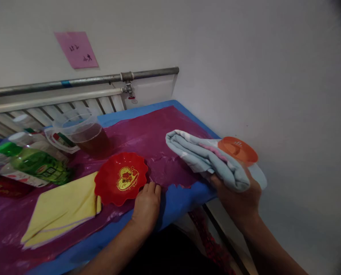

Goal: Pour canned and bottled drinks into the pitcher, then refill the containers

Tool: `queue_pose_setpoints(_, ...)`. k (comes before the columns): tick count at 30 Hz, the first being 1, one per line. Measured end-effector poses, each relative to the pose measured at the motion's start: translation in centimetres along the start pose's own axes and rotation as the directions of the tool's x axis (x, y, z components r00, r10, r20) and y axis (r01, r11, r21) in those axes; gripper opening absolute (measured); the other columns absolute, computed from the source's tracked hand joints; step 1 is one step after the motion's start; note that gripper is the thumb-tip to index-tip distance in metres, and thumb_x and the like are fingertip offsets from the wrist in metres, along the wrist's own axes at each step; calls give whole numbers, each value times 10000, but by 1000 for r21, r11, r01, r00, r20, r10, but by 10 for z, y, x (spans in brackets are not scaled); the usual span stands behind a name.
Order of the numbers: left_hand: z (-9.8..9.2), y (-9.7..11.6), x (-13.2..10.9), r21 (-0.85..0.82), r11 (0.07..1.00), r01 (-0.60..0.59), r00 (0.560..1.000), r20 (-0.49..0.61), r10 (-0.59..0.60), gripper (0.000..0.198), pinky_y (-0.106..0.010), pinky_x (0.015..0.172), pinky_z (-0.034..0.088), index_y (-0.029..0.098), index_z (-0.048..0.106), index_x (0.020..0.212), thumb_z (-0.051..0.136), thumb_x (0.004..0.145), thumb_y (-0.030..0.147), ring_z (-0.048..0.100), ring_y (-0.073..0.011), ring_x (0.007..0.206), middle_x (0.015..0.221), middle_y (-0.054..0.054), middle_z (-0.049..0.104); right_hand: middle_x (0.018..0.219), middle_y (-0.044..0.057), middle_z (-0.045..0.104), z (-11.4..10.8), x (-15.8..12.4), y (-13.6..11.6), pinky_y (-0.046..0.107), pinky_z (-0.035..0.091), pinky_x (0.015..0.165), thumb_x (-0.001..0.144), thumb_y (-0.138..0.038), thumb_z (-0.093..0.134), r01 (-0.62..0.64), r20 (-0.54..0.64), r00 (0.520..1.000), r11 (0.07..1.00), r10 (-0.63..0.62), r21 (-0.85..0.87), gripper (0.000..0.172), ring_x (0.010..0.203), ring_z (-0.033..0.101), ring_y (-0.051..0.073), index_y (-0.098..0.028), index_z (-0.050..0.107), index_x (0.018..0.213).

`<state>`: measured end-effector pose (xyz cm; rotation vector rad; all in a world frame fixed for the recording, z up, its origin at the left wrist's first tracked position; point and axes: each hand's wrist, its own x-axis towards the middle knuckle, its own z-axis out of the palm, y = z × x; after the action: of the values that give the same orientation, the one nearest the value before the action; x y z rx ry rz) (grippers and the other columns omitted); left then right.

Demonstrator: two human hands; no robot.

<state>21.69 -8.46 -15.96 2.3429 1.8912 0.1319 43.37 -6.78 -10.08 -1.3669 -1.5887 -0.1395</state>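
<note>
My right hand (pixel 242 202) is wrapped round a folded light-blue towel (pixel 210 156) with a pink patch, held up over the table's right edge. An orange plastic dish or lid (pixel 239 149) shows just behind the towel; whether the same hand grips it I cannot tell. My left hand (pixel 147 206) is closed at the right rim of a red scalloped plate (pixel 107 175) with a gold heart print. Its fingertips are hidden, so what they hold is unclear. The plate's left side overlaps a folded yellow cloth (pixel 64 210).
A clear plastic jug (pixel 93 137) of brownish liquid stands behind the plate. Several bottles, among them a green one (pixel 41 164), and a dark red can (pixel 7 186) crowd the left. Magenta plastic sheeting (pixel 147 130) covers the blue table (pixel 179 202). A radiator, pipe (pixel 90 81) and walls border it.
</note>
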Motion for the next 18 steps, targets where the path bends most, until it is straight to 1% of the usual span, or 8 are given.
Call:
queue_pose_setpoints(3,-6,4,1,37,999,15,999,52,-17,288,-328,776,500,153,619,949,357,893,48,571,-212,891,928,-92,597,1047,89,694,-3,7,-2,413,581,779,830,-309,608,31,-65,997,997,-35,-64,351,920,695,287,-224,605,1171)
queue_pose_setpoints(6,-11,6,0,52,998,32,997,73,-36,293,-385,857,492,131,604,1067,339,944,137,568,-253,990,1043,-119,600,979,66,706,-6,12,-1,376,587,754,824,-278,625,75,-97,991,990,-87,-120,316,876,698,257,-234,616,1137)
queue_pose_setpoints(8,-13,7,-1,57,998,36,996,82,-41,285,-404,886,483,129,593,1107,360,956,188,562,-266,1023,1094,-124,597,958,72,704,-7,15,-1,390,587,764,831,-278,622,93,-110,988,985,-110,-145,304,880,698,269,-229,622,1131)
queue_pose_setpoints(10,-14,7,0,63,998,27,995,98,-33,265,-392,866,487,142,612,1047,371,938,134,575,-255,989,1052,-111,610,971,82,701,-8,17,-1,420,585,777,846,-292,608,102,-112,986,982,-120,-160,306,893,696,291,-231,621,1146)
queue_pose_setpoints(12,-13,9,2,68,998,15,993,112,-23,293,-372,837,493,151,623,982,363,901,43,587,-238,947,997,-99,618,981,80,701,-7,17,-1,428,589,745,865,-304,587,105,-108,987,983,-121,-149,316,858,700,292,-246,609,1175)
queue_pose_setpoints(13,-12,9,3,70,998,12,993,116,-20,307,-367,828,495,150,623,978,362,886,17,590,-236,945,994,-100,620,981,74,702,-7,17,-1,421,591,723,872,-306,581,115,-106,986,984,-130,-138,321,837,703,285,-255,601,1189)
queue_pose_setpoints(15,-10,11,4,70,997,13,992,126,-22,316,-363,824,500,145,622,982,360,878,1,594,-236,949,1002,-107,621,979,66,705,-5,17,-1,406,594,700,877,-309,585,148,-115,980,982,-161,-117,337,816,706,276,-265,589,1212)
queue_pose_setpoints(18,-9,13,2,64,998,20,988,149,-29,324,-364,824,502,142,616,987,347,878,-2,598,-239,950,1008,-110,619,1022,73,702,-3,16,1,397,593,717,875,-292,602,204,-106,971,973,-216,-108,413,864,707,287,-261,550,1283)
